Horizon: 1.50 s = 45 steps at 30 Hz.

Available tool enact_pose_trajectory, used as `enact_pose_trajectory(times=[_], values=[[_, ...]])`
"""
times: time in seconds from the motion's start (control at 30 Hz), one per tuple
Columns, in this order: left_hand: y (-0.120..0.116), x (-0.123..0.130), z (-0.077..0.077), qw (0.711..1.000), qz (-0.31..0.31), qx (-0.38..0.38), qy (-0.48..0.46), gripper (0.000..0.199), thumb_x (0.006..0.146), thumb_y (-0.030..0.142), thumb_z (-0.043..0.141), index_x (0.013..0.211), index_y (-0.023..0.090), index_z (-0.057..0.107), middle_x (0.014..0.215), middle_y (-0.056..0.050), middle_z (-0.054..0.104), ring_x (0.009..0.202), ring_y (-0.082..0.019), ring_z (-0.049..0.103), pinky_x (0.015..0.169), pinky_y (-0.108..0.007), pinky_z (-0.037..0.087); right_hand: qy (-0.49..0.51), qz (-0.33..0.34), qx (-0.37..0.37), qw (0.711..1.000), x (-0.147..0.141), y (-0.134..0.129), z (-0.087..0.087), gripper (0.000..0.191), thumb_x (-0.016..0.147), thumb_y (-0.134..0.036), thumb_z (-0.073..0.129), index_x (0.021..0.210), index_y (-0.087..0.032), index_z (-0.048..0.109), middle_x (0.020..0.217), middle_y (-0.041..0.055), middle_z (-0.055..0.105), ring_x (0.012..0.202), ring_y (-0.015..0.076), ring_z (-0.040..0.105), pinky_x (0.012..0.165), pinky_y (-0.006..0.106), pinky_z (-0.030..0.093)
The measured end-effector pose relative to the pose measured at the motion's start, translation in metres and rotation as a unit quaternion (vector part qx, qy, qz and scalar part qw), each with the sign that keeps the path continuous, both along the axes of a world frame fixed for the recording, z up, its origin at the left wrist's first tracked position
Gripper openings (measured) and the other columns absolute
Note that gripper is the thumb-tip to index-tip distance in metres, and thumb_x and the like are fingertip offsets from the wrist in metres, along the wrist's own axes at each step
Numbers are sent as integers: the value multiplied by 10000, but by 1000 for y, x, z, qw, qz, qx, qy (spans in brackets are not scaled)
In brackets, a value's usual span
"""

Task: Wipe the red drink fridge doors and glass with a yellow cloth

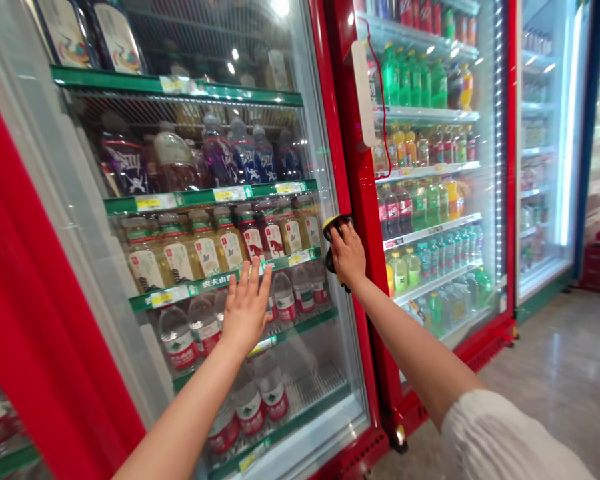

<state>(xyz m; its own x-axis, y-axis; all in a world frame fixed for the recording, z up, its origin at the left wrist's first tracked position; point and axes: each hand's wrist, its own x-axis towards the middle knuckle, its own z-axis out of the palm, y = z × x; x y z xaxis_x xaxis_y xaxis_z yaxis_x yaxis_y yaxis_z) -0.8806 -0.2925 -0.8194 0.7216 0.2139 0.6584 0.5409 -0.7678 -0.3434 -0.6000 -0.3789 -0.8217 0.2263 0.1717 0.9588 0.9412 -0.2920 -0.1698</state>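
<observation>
My left hand (247, 307) is stretched out flat with its fingers spread, at the glass door (300, 353) of a red-framed drinks fridge. Whether the palm touches the glass I cannot tell. Behind the glass, tea bottles (207, 250) and water bottles (177, 340) stand near it. My right hand (347, 257) is closed over a black-and-yellow object (331, 233) at the right edge of the door, by the red frame. Fingers hide much of that object, and its kind is unclear.
To the right stands a second fridge with soda bottles (414, 79), a white box (363, 97) and a red cord (384, 100) on its frame. Another lit cooler (543, 167) is farther off. The grey floor (563, 373) lies at right; a red panel (45, 267) fills the left.
</observation>
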Motion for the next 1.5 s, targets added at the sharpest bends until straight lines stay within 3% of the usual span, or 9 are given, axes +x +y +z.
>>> enact_pose_trajectory(times=[0.13, 0.23, 0.47, 0.63, 0.77, 0.9, 1.03, 1.3, 1.5], values=[[-3, -2, -5, 1000, -1, 6, -17, 1104, 712, 220, 823, 1617, 170, 193, 1690, -162, 43, 1566, -332, 10, 1270, -545, 163, 8, -12, -31, 999, -1, -12, -98, 449, 954, -163, 504, 1393, -187, 597, 1559, 152, 455, 1528, 303, 274, 1193, 476, 351], [-3, -6, -8, 1000, -10, 21, -14, 1031, 749, 240, 793, 1610, 182, 229, 1694, -156, 80, 1569, -316, 42, 1276, -512, 180, -5, -8, -45, 999, 2, -13, -128, 409, 962, -176, 489, 1346, -193, 631, 1522, 139, 491, 1514, 309, 298, 1181, 502, 362], [-2, -10, -15, 1000, -8, 28, -9, 974, 777, 228, 751, 1604, 176, 240, 1697, -146, 99, 1571, -304, 57, 1274, -496, 209, 51, 11, 74, 996, -26, 25, -53, 463, 985, -249, 456, 1439, -235, 551, 1552, 154, 451, 1538, 334, 212, 1175, 614, 298], [-3, -13, -22, 1000, -9, 27, -12, 895, 820, 189, 688, 1601, 173, 250, 1694, -135, 132, 1573, -276, 64, 1272, -482, 222, -83, 61, -33, 994, -66, 20, -99, 411, 969, -234, 535, 1366, -299, 620, 1501, 92, 521, 1525, 306, 270, 1197, 553, 306], [1, -20, -24, 999, -25, 19, -1, 914, 796, 154, 689, 1600, 191, 255, 1693, -119, 153, 1572, -264, 106, 1269, -469, 232, -118, 58, -85, 988, -42, -8, -141, 354, 977, -197, 527, 1290, -266, 678, 1418, 101, 598, 1485, 281, 358, 1187, 501, 354], [4, -21, -22, 999, -39, 19, 6, 930, 774, 110, 669, 1599, 176, 244, 1697, -121, 130, 1572, -271, 104, 1263, -479, 247, -22, 10, -7, 1000, -23, -4, -108, 392, 993, -190, 460, 1342, -191, 637, 1481, 175, 531, 1507, 322, 313, 1168, 565, 364], [1, -18, -25, 999, -28, 19, 6, 879, 793, 96, 630, 1592, 159, 269, 1696, -124, 123, 1572, -273, 92, 1267, -480, 234, 24, -1, 28, 999, -58, 25, -73, 440, 975, -218, 491, 1405, -229, 586, 1537, 156, 469, 1544, 342, 212, 1179, 611, 321], [1, -54, -49, 1000, -4, 14, 24, 891, 799, 138, 630, 1601, 190, 247, 1698, -94, 140, 1575, -257, 104, 1272, -482, 227, -117, 83, -84, 986, -88, 11, -119, 375, 974, -210, 529, 1309, -309, 664, 1439, 81, 586, 1506, 287, 323, 1201, 532, 320], [4, -81, -43, 999, 47, 3, 17, 865, 829, 202, 625, 1603, 159, 241, 1694, -102, 157, 1575, -268, 117, 1275, -498, 199, 1, 61, 29, 998, -132, 51, -52, 432, 964, -202, 498, 1377, -239, 617, 1529, 133, 496, 1536, 335, 242, 1196, 599, 286]])
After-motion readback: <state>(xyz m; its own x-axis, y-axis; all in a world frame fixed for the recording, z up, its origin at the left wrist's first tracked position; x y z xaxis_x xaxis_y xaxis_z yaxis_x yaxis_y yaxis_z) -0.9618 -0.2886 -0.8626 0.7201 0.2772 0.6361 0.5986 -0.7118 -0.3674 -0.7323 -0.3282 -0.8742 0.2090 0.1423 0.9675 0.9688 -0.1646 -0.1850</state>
